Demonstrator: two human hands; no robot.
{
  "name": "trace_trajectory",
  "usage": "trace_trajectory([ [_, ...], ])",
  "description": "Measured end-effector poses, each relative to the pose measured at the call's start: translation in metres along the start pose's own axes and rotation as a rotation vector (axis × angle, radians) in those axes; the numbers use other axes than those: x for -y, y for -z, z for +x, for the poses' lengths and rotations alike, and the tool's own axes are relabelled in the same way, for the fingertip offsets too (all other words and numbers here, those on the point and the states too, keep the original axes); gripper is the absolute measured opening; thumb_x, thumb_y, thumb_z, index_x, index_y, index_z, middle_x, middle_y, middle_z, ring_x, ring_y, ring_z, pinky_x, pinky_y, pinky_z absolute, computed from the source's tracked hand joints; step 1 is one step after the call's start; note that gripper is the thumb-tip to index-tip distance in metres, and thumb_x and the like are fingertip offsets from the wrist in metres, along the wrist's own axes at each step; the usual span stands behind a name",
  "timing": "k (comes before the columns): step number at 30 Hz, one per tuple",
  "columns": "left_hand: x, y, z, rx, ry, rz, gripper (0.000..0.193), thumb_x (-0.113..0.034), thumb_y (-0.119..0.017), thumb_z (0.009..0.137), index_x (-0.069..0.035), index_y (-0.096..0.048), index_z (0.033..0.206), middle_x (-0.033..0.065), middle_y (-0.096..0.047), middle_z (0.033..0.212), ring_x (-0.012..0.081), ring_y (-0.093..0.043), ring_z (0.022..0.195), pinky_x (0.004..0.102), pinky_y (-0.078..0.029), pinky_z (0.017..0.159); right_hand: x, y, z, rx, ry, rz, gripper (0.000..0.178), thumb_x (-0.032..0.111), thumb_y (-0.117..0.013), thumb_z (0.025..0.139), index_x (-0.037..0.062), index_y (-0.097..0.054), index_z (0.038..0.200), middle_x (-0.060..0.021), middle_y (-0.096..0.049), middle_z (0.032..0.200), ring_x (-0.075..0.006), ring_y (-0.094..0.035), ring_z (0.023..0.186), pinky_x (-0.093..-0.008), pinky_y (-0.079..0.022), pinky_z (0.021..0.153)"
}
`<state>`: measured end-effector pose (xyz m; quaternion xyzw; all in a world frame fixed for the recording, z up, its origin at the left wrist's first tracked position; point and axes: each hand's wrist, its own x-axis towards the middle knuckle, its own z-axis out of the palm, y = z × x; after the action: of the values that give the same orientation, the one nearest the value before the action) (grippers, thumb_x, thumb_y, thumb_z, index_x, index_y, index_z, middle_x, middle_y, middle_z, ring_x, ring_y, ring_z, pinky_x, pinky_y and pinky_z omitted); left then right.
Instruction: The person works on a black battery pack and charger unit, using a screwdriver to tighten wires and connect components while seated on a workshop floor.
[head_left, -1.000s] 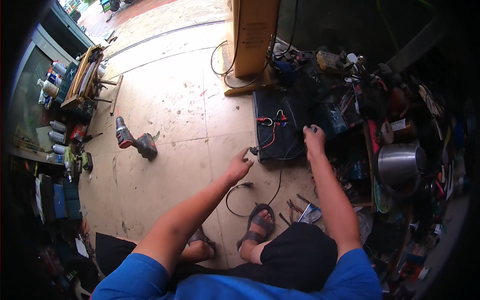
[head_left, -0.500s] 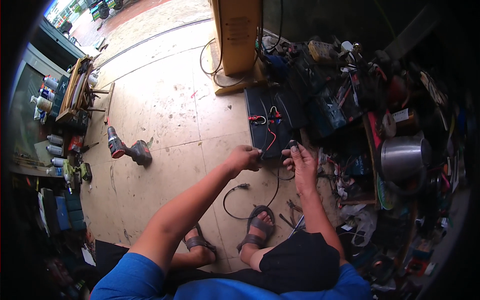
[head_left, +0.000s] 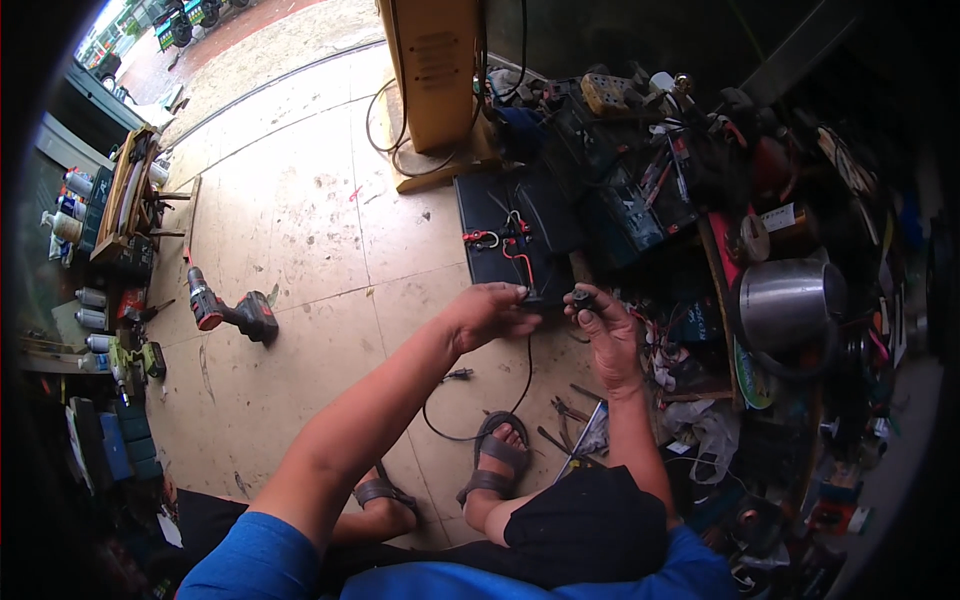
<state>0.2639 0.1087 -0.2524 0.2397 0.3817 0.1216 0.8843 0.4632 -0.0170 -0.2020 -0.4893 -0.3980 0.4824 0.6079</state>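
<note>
My left hand is closed, its thumb and forefinger pinching a small dark connector beside the battery; the fingers partly cover it. In my right hand, the thumb and fingers grip a small black plug. The two parts are held apart, a short gap between them. Just beyond my hands lies a black battery with red wires and clips on top. Below my left hand a black cable hangs down and loops over the floor to a mains plug.
A cordless drill lies on the tiled floor to the left. Pliers rest by my right sandal. Beyond the battery rises a yellow machine column. Tools and a metal pot crowd the right side; spray cans stand at left.
The view has turned slightly, so the surroundings sit farther left. My right hand has tilted the black plug, showing its end. My left fingers have straightened somewhat around the connector.
</note>
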Motion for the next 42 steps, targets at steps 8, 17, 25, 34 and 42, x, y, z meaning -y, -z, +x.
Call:
trace_trajectory([
  [8,0.014,-0.022,0.013,0.236,-0.057,-0.553,0.036,-0.02,-0.068,0.098,0.0,-0.06,0.127,0.0187,-0.065,0.129,0.0357,-0.062,0.121,0.0506,-0.051,0.107,-0.02,-0.026,-0.002,-0.182,-0.25,-0.05,0.028,0.022,-0.064,0.103,-0.0014,-0.063,0.118,-0.0044,-0.075,0.097,-0.0101,-0.069,0.079,-0.0219,-0.049,0.07],
  [17,0.028,-0.028,0.019,0.278,-0.141,-0.516,0.027,-0.023,-0.065,0.1,-0.005,-0.063,0.121,0.013,-0.069,0.12,0.0277,-0.067,0.107,0.0447,-0.054,0.09,-0.027,-0.033,0.0,-0.219,-0.276,-0.049,0.024,0.019,-0.062,0.104,-0.0005,-0.065,0.117,-0.0065,-0.076,0.097,-0.0103,-0.069,0.075,-0.0221,-0.049,0.066],
  [25,0.038,-0.02,0.022,0.308,-0.177,-0.516,0.021,-0.021,-0.063,0.102,-0.006,-0.065,0.117,0.0101,-0.07,0.115,0.0234,-0.067,0.104,0.0394,-0.055,0.088,-0.029,-0.034,0.0,-0.228,-0.315,-0.103,0.025,0.019,-0.064,0.102,-0.0006,-0.067,0.118,-0.0052,-0.075,0.095,-0.009,-0.068,0.073,-0.0206,-0.048,0.065],
  [34,0.039,-0.022,0.021,0.337,-0.204,-0.425,0.029,-0.025,-0.063,0.103,-0.003,-0.064,0.122,0.009,-0.069,0.11,0.0221,-0.066,0.097,0.0386,-0.055,0.083,-0.032,-0.034,-0.002,-0.253,-0.37,-0.124,0.027,0.022,-0.063,0.103,-0.0005,-0.068,0.116,-0.0049,-0.076,0.096,-0.0093,-0.068,0.074,-0.0207,-0.047,0.065],
  [42,0.033,-0.029,0.013,0.28,-0.151,-0.378,0.043,-0.036,-0.055,0.106,0.0,-0.062,0.129,0.0129,-0.069,0.116,0.024,-0.067,0.095,0.0402,-0.054,0.08,-0.032,-0.039,-0.004,-0.264,-0.357,-0.067,0.027,0.025,-0.063,0.103,0.0005,-0.069,0.111,-0.0045,-0.075,0.094,-0.0099,-0.069,0.074,-0.021,-0.047,0.065],
])
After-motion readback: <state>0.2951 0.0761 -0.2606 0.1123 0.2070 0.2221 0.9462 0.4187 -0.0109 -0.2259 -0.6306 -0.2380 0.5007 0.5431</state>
